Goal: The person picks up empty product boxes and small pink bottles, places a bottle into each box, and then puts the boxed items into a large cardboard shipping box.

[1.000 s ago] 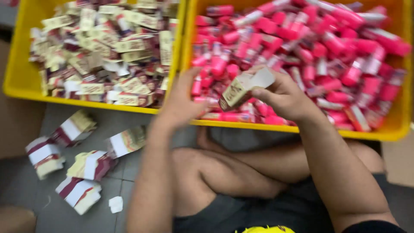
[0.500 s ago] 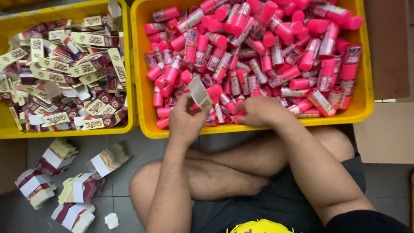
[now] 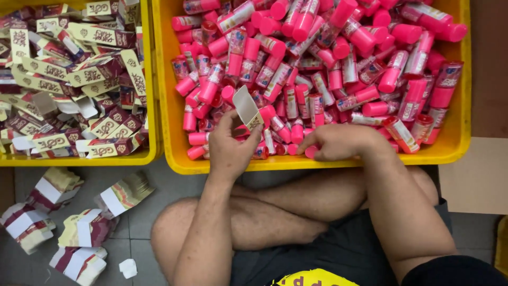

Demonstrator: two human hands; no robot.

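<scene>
Nearest the camera, the person sits cross-legged on the floor point(image 3: 159, 185), bare knees just below two yellow bins. Stacks of flat folded cartons point(image 3: 79, 228) lie on the floor to the left of the knees.

The left hand point(image 3: 230, 145) rests at the near wall of the right bin point(image 3: 169, 106), fingers curled and pinching a small open carton point(image 3: 248, 108). The carton is pale inside with a dark red and cream patterned face; it stands up from the fingers, its long axis tilted up and slightly left, its open flap at the top, away from the wrist.

The right hand point(image 3: 338, 142) lies palm down just to the right, over the same near wall, fingers pressed together and reaching left and down into the heap; its fingertips touch a pink tube point(image 3: 312, 152) at the near edge. Whether they actually grip it cannot be told. That tube lies just right of the carton, between the two hands, and the right hand is the nearer one.

Beyond the hands, the bin is heaped with pink-capped tubes point(image 3: 328, 58) with patterned bodies, lying every way. Farther left, the left bin point(image 3: 151, 79) holds a pile of folded-up cartons point(image 3: 69, 79) in the same dark red and cream
</scene>
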